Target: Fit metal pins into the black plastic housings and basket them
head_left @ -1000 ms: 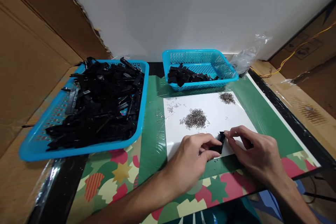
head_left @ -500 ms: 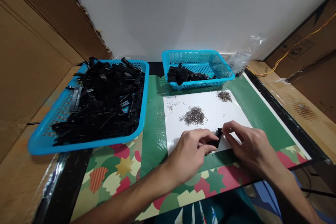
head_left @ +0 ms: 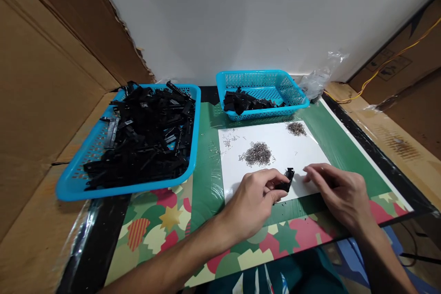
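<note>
My left hand [head_left: 253,197] pinches a small black plastic part [head_left: 288,180] between thumb and fingers, just over the near edge of a white sheet [head_left: 232,172]. The part is tilted, its upper end poking out past my fingertips. To its right, my right hand [head_left: 339,193] hovers apart from the part, fingers loosely bent and nothing visible in them. Beyond my left hand lies a pile of tiny bent metal pieces [head_left: 258,154], perhaps springs. A smaller pile of metal pieces [head_left: 296,128] sits at the sheet's far right corner.
A large blue basket [head_left: 195,147] heaped with black plastic parts [head_left: 148,133] stands at left. A smaller blue basket [head_left: 265,113] with some black parts is at the back, beside a clear plastic bag [head_left: 317,82]. Cardboard [head_left: 41,78] and a white wall [head_left: 223,18] enclose the table.
My right hand has drawn back to the right, away from the black plastic part it was touching. My left hand still grips the part. The view has shifted slightly.
</note>
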`<state>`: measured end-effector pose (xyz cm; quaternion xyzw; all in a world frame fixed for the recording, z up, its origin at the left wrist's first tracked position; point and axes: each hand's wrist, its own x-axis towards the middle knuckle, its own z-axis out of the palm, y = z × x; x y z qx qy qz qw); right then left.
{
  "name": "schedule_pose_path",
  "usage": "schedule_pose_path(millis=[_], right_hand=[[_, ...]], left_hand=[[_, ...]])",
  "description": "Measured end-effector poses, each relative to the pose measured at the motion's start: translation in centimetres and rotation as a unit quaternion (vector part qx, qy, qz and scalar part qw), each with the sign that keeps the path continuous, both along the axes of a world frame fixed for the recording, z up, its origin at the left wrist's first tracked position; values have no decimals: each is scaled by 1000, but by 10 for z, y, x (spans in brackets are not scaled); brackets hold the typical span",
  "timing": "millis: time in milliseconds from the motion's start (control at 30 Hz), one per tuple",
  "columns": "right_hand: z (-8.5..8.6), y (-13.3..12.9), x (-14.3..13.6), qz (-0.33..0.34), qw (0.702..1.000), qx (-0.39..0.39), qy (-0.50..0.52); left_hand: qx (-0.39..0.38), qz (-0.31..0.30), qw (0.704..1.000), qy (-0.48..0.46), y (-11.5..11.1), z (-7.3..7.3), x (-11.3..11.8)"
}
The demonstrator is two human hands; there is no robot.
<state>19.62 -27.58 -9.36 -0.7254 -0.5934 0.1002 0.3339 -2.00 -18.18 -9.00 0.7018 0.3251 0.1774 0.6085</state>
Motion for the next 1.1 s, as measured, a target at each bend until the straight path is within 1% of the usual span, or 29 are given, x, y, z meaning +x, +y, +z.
schedule_pose_path(millis=[67,133,200,267,333,367,433,500,533,600,667,867,1100], right_hand=[[2,1,0,-35,999,28,4],[4,3,1,-54,998,40,20],[6,8,3,-46,997,53,30],[6,13,6,-35,996,82,12],[5,17,9,-54,994,96,9],[4,18,10,-70,993,92,34],[2,21,10,-88,985,68,132],[1,23,9,-70,970,39,229],[1,25,7,-55,963,29,261],[1,28,4,-34,956,18,290],[1,31,0,-25,958,15,284],[-2,32,-8,-21,980,14,195],[-4,30,-4,-3,989,27,143]], left_hand=[[15,-3,1000,2,0,1,0],[29,-4,1000,2,0,1,-1],[42,-7,999,-2,-1,2,-1],[54,-9,998,-8,-2,1,-1],[67,-14,998,-10,-3,0,0],[71,-16,997,-11,-3,0,0],[78,-21,997,-11,-4,-1,0],[81,-22,996,-13,-4,-1,0],[82,-23,996,-13,-4,-1,0],[81,-24,996,-14,-3,0,0],[77,-24,997,-13,-3,0,0],[72,-21,997,-11,-2,1,1],[57,-20,998,-2,-1,1,2]])
